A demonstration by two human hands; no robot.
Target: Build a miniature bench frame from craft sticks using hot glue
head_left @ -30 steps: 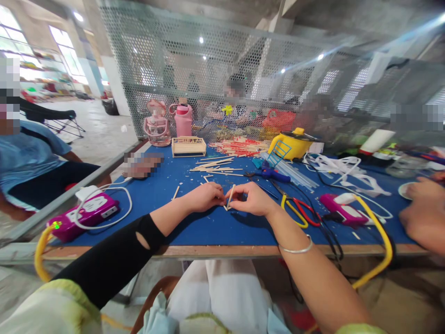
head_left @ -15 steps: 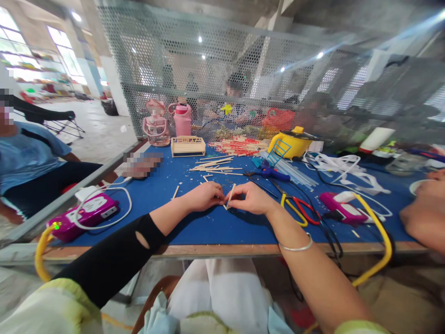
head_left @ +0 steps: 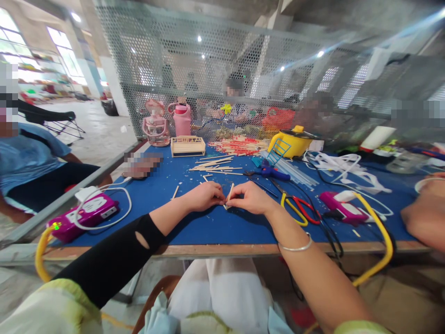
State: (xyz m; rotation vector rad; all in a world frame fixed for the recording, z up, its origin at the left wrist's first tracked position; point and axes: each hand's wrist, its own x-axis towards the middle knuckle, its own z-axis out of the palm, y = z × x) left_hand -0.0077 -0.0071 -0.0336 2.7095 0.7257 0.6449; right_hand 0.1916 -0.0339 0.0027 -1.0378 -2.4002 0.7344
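Worktable (head_left: 205, 232), blue-topped; two bare hands meet over it at one pale stick (head_left: 232, 188).
Mesh panel (head_left: 194, 41): upright, well beyond the grip, bounding the far side. Near edge (head_left: 222, 251): wooden, a broad strip of blue top between it and the grip. Yellow pot (head_left: 294, 143): beyond, to the right. Purple power strips (head_left: 85, 211): one well left, one well right. Scissors (head_left: 299, 211): just beside the right wrist, limiting room there. Right hand (head_left: 248, 197): thumb and fingertips pinched on the stick, which stands slightly tilted. Left hand (head_left: 206, 195): fingers drawn together beside the stick's foot; any hold cannot be told. Loose sticks (head_left: 213, 165): heaped beyond the grip, apart from it.
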